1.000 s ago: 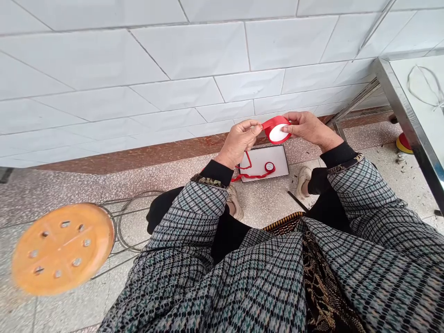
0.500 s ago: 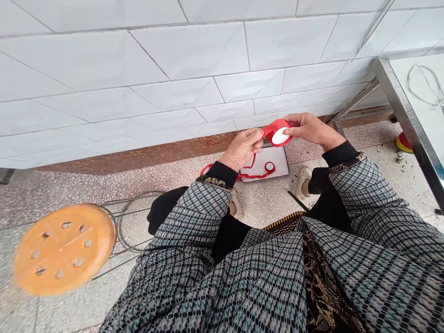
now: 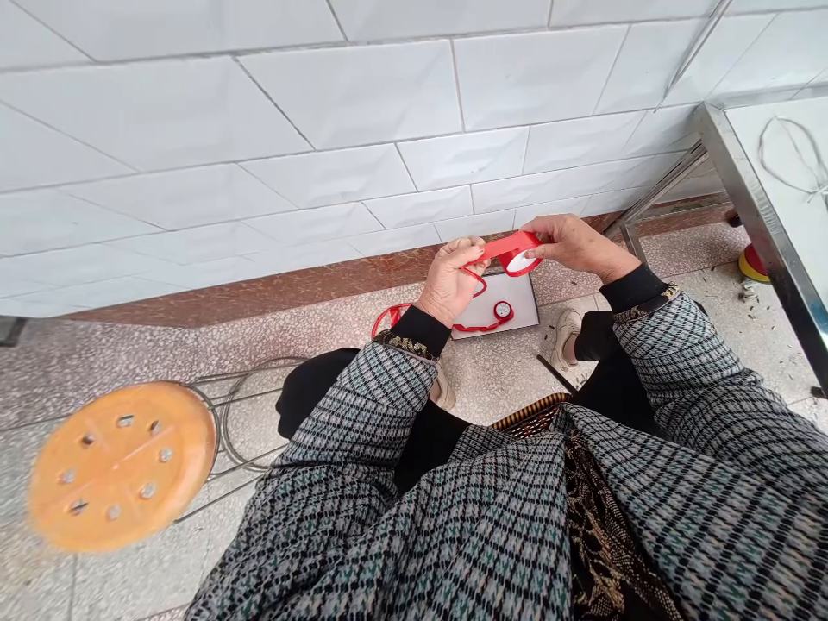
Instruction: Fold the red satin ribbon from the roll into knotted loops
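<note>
A roll of red ribbon [image 3: 521, 261] with a white core is gripped by my right hand [image 3: 573, 244], thumb at the core and fingers over the outer edge. My left hand [image 3: 453, 280] is closed on the free end of the ribbon, and a short flat strip [image 3: 495, 248] spans between the two hands. A loop of red ribbon also hangs below my left fingers. Beneath my hands, a shallow white box [image 3: 517, 296] lies on the floor. In it sits a small red spool [image 3: 503, 310], with a red strand trailing left from it.
An orange stool [image 3: 122, 466] with a holed seat and wire legs lies at the left. At the right stands a metal-framed table [image 3: 767, 198] with a coil of wire on it. The white tiled wall [image 3: 362, 95] rises in front of me.
My left hand has turned and shifted slightly, and a longer strip of ribbon shows between my hands. The roll has tilted and dropped a little. A red loop now shows under my left fingers.
</note>
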{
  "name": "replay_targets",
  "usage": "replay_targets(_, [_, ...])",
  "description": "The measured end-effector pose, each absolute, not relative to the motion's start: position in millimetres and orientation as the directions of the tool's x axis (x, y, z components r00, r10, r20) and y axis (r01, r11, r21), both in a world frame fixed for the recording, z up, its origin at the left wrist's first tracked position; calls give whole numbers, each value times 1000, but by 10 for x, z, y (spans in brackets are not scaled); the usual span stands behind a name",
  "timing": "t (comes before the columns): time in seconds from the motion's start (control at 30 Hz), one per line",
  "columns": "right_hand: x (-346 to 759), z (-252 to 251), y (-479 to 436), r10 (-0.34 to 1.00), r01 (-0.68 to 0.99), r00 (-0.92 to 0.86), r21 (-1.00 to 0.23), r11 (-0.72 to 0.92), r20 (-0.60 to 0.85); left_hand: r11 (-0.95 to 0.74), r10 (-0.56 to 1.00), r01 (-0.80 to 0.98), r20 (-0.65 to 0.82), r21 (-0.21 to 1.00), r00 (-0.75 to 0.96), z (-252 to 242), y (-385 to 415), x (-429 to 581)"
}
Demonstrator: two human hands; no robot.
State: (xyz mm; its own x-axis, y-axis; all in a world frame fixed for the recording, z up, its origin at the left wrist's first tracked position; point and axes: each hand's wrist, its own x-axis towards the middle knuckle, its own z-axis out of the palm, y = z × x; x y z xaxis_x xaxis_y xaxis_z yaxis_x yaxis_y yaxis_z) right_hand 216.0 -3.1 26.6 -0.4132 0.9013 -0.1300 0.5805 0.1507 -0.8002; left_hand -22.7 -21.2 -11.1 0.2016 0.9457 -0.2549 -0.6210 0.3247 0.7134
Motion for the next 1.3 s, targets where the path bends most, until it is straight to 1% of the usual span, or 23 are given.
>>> replay_targets(0.07, [2157, 274, -29, 904, 640, -413, -741, 204, -107, 347, 938, -628, -262, 696, 228, -111, -229, -216])
replay_targets(0.13, [2166, 258, -16, 911, 664, -405, -711, 231, -82, 380, 924, -622, -254, 685, 285, -112, -249, -210])
replay_targets(0.23, [2194, 208, 8, 925, 641, -379, -729, 240, -29, 417, 905, -597, -252, 685, 343, -112, -288, -202])
replay_targets(0.3, [2209, 182, 17, 931, 567, -365, -793, 221, -2, 463, 880, -538, -292, 704, 375, -109, -315, -197])
replay_targets(0.37, [2217, 176, 16, 927, 458, -374, -870, 183, -1, 490, 861, -476, -318, 730, 398, -102, -333, -192])
replay_targets(0.47, [2219, 196, 6, 906, 307, -422, -945, 114, -28, 491, 843, -428, -291, 759, 452, -99, -333, -194])
replay_targets(0.57, [2237, 220, 11, 880, 207, -473, -976, 62, -44, 501, 805, -401, -244, 767, 540, -128, -312, -203])
replay_targets(0.67, [2285, 228, 55, 848, 181, -526, -982, 50, -54, 437, 806, -359, -182, 824, 563, -189, -298, -202])
replay_targets(0.77, [2336, 227, 113, 823, 166, -569, -977, 131, 13, 275, 875, -327, -95, 904, 474, -242, -305, -180])
replay_targets(0.83, [2345, 220, 137, 811, 129, -583, -981, 143, 42, 200, 905, -315, -52, 928, 422, -256, -316, -158])
replay_targets(0.97, [2304, 202, 145, 797, -2, -603, -1000, -29, -22, 204, 919, -310, -72, 929, 388, -236, -336, -108])
replay_targets(1.03, [2279, 212, 150, 796, -43, -604, -996, -79, -37, 204, 915, -323, -63, 924, 398, -213, -340, -82])
replay_targets(1.17, [2274, 245, 182, 791, -63, -608, -989, -134, -69, 228, 870, -320, -45, 920, 491, -162, -315, -50])
replay_targets(1.3, [2291, 156, 220, 725, -96, -685, -976, -195, -77, 270, 784, -260, -55, 927, 618, -129, -255, -67])
